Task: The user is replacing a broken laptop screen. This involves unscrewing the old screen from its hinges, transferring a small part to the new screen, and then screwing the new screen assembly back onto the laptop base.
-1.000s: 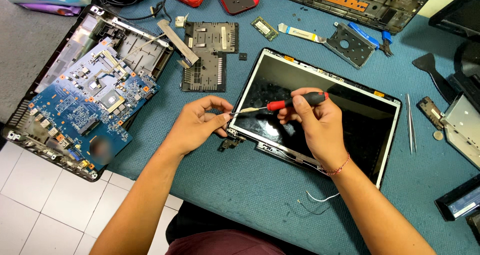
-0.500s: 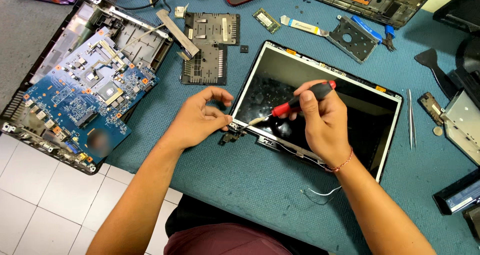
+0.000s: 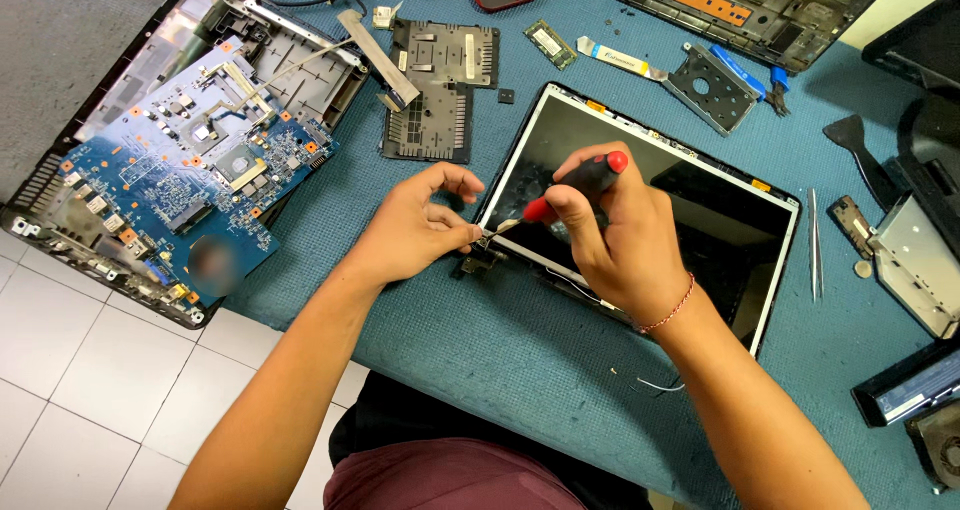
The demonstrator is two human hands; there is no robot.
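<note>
A bare laptop screen panel (image 3: 700, 205) lies flat on the blue table top (image 3: 480, 370). My right hand (image 3: 615, 240) grips a red and black screwdriver (image 3: 575, 185), tilted with its tip down at the panel's near left corner. My left hand (image 3: 415, 230) pinches the metal hinge bracket (image 3: 478, 260) at that same corner, thumb and forefinger right by the screwdriver tip. A red thread bracelet circles my right wrist.
An opened laptop base with a blue motherboard (image 3: 170, 185) sits at the left. A black cover plate (image 3: 435, 90) lies beyond my left hand. Tweezers (image 3: 815, 245), a metal drive caddy (image 3: 715, 90), a black pry tool (image 3: 860, 145) and further laptop parts crowd the right and far edges.
The screwdriver has swung from lying nearly level to pointing down at the hinge corner. Both hands have closed in on that corner, and the view has shifted slightly.
</note>
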